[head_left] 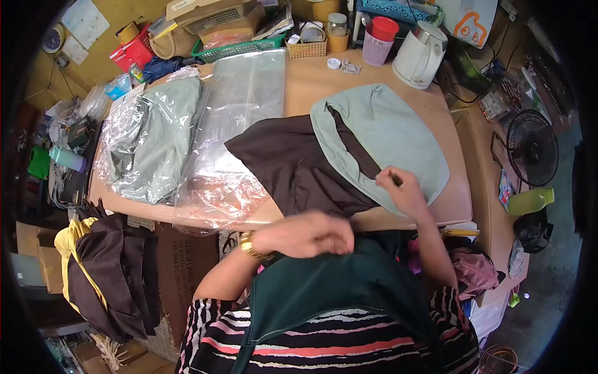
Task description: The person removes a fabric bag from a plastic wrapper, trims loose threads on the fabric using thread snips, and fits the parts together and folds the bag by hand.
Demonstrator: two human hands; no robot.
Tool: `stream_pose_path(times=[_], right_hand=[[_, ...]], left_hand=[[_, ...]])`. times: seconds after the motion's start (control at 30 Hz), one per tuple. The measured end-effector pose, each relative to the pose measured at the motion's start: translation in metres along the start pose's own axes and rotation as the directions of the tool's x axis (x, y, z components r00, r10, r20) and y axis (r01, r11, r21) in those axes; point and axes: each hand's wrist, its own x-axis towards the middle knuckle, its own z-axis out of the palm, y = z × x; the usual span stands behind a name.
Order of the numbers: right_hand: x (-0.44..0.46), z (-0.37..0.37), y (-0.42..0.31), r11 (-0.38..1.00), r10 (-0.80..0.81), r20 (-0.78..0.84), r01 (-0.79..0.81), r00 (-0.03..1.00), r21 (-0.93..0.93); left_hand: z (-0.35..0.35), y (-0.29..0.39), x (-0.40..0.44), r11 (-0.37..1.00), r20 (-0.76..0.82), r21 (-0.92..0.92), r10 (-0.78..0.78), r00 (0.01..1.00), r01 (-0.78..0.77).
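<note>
On the table [367, 68] lies a cloth piece with a dark brown part [280, 162] and a pale green part [398, 131], which has a long opening along its edge. My right hand [402, 187] is at the near right edge of the pale green cloth, its fingers closed in a pinch on it. My left hand [305, 235], with a gold watch [255, 245] on the wrist, hovers over the table's near edge, below the brown cloth. Motion blurs it and its fingers look curled; I cannot see anything held in it.
Left of the cloth lie clear plastic bags [240, 93] and a bagged pale green garment [162, 137]. A white kettle [420, 56], a pink cup [377, 47] and a green basket [243, 48] stand at the back. A black fan [531, 146] is at the right. Brown cloths [115, 274] hang at the left.
</note>
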Motion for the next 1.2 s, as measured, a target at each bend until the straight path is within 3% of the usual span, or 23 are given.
stream_pose_path(times=[0.03, 0.07, 0.1, 0.17, 0.23, 0.3, 0.4, 0.43, 0.5, 0.6, 0.63, 0.67, 0.7, 0.77, 0.8, 0.83, 0.9, 1.03, 1.13, 1.2], right_hand=[[-0.004, 0.003, 0.001, 0.998, -0.040, 0.003, 0.040, 0.999, -0.050], [-0.009, 0.006, -0.013, 0.976, 0.036, -0.023, -0.040, 0.999, -0.214], [-0.010, 0.009, -0.010, 0.976, 0.039, -0.033, -0.045, 0.999, -0.213], [-0.006, 0.017, 0.008, 0.983, -0.014, -0.042, 0.006, 0.999, -0.184], [-0.001, 0.019, 0.018, 0.982, 0.000, -0.070, -0.013, 0.998, -0.188], [0.003, 0.018, 0.022, 0.981, 0.005, -0.095, -0.024, 0.995, -0.194], [0.003, 0.020, 0.021, 0.975, 0.026, -0.108, -0.050, 0.994, -0.218], [0.002, 0.021, 0.021, 0.977, 0.009, -0.125, -0.036, 0.992, -0.212], [0.003, 0.020, 0.023, 0.978, -0.013, -0.149, -0.018, 0.989, -0.207], [0.006, 0.021, 0.030, 0.981, 0.003, -0.177, -0.037, 0.984, -0.189], [0.006, 0.022, 0.031, 0.988, 0.013, -0.195, -0.043, 0.981, -0.151], [0.007, 0.022, 0.032, 0.992, 0.022, -0.212, -0.047, 0.977, -0.114], [0.010, 0.023, 0.034, 0.992, 0.015, -0.217, -0.041, 0.976, -0.116], [0.011, 0.024, 0.036, 0.990, 0.005, -0.222, -0.037, 0.975, -0.137], [0.011, 0.025, 0.035, 0.990, 0.001, -0.217, -0.032, 0.976, -0.140], [0.011, 0.025, 0.034, 0.985, -0.018, -0.222, -0.020, 0.975, -0.169], [0.011, 0.025, 0.031, 0.981, -0.039, -0.229, -0.007, 0.973, -0.196], [0.009, 0.026, 0.027, 0.975, -0.049, -0.240, -0.005, 0.970, -0.221], [0.009, 0.027, 0.027, 0.975, -0.032, -0.235, -0.021, 0.972, -0.222], [0.008, 0.026, 0.026, 0.973, -0.022, -0.231, -0.032, 0.973, -0.229]], left_hand=[[0.006, -0.015, 0.012, 0.986, 0.149, 0.131, -0.124, 0.981, 0.104], [0.016, -0.041, 0.021, 0.981, 0.098, 0.189, -0.054, 0.994, 0.035], [0.021, -0.051, 0.026, 0.981, 0.108, 0.191, -0.054, 0.993, 0.032], [0.027, -0.060, 0.035, 0.915, 0.038, 0.346, -0.234, 0.972, 0.206], [0.029, -0.072, 0.045, 0.894, 0.102, 0.393, -0.275, 0.956, 0.215], [0.030, -0.105, 0.059, 0.770, 0.430, 0.614, -0.141, 0.892, -0.174], [0.032, -0.132, 0.076, 0.849, 0.531, 0.484, -0.091, 0.843, -0.213], [0.035, -0.126, 0.075, 0.844, 0.533, 0.490, -0.092, 0.841, -0.219], [0.041, -0.103, 0.071, 0.798, 0.348, 0.601, -0.206, 0.915, -0.049], [0.050, -0.090, 0.065, 0.697, 0.264, 0.717, -0.253, 0.931, -0.013], [0.055, -0.089, 0.063, 0.644, 0.217, 0.765, -0.269, 0.938, 0.008], [0.064, -0.102, 0.067, 0.620, 0.107, 0.767, -0.373, 0.922, 0.163], [0.066, -0.119, 0.073, 0.616, 0.104, 0.771, -0.370, 0.923, 0.160], [0.069, -0.139, 0.080, 0.841, 0.126, 0.528, 0.061, 0.990, -0.119], [0.072, -0.141, 0.081, 0.936, 0.161, 0.306, 0.129, 0.979, -0.174], [0.071, -0.153, 0.087, 0.935, 0.154, 0.309, 0.132, 0.979, -0.174], [0.064, -0.189, 0.102, 0.786, 0.471, 0.591, -0.157, 0.868, -0.179], [0.062, -0.198, 0.096, 0.748, 0.458, 0.638, -0.179, 0.871, -0.182], [0.062, -0.211, 0.092, 0.738, 0.254, 0.668, -0.106, 0.961, -0.095], [0.066, -0.175, 0.094, 0.613, 0.251, 0.790, -0.339, 0.907, 0.010]])
